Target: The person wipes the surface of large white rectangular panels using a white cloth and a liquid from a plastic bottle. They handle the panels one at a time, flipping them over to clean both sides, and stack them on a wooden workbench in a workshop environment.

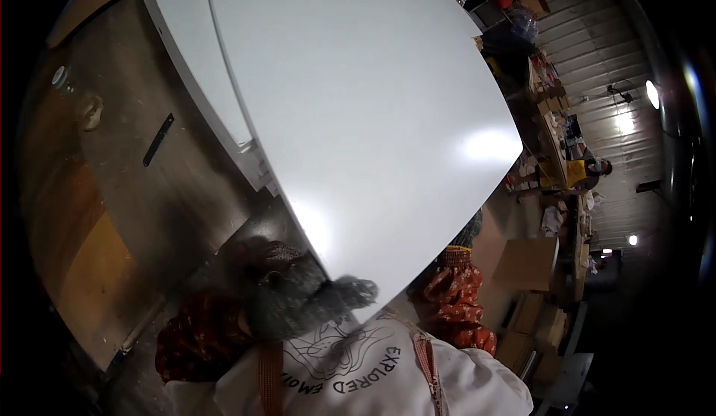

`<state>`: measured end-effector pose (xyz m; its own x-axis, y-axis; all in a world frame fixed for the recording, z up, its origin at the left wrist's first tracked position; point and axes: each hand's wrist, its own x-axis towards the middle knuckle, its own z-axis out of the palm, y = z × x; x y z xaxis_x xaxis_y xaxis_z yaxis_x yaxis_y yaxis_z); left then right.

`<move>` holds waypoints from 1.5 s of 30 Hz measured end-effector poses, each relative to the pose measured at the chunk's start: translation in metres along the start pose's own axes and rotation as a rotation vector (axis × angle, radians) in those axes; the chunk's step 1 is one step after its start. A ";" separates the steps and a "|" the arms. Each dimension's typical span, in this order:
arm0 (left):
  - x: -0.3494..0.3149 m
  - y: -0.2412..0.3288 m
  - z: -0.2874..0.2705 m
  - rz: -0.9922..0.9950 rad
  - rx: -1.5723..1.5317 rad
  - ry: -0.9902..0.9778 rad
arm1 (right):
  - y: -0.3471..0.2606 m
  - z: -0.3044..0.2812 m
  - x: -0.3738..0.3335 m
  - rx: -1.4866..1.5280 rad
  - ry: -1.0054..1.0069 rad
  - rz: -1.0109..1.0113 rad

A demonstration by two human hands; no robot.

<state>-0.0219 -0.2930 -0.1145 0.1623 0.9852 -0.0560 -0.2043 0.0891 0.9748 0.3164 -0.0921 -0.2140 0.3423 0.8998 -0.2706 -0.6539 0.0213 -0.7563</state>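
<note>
A large glossy white panel (373, 110) fills the middle of the view, tilted, with its lower corner close to my chest. My left hand (302, 296), in a fuzzy grey glove, is closed on that lower corner. My right hand (468, 231), in a dark knitted glove, reaches up from a red patterned sleeve and presses against the panel's right edge; its fingers are hidden behind the panel. A second white panel (190, 58) lies under the first one at the upper left.
A worn wooden work surface (112, 192) with a black strip (158, 140) spreads on the left. Cardboard boxes (526, 263) stand at the right. Cluttered benches run along a corrugated wall, where a person in yellow (580, 173) stands.
</note>
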 end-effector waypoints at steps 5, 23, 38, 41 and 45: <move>0.005 -0.007 -0.017 0.052 -0.096 -0.107 | -0.014 0.038 -0.037 -0.200 0.006 -0.083; 0.040 -0.021 -0.031 0.320 0.188 -0.081 | 0.007 0.076 -0.131 -1.010 -0.200 -0.640; 0.131 -0.025 0.099 -0.236 0.135 -0.178 | -0.037 0.088 0.051 -0.850 -0.443 -0.586; 0.158 -0.033 0.121 -0.223 -0.379 -0.038 | -0.039 0.100 0.115 -0.583 -0.593 -0.304; 0.218 -0.007 0.146 -0.188 -0.335 0.218 | -0.029 0.133 0.206 -0.314 -0.643 0.058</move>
<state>0.1561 -0.1004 -0.1023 0.0263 0.9521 -0.3048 -0.4980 0.2768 0.8218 0.3155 0.1504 -0.1686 -0.2154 0.9764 0.0155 -0.4009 -0.0739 -0.9131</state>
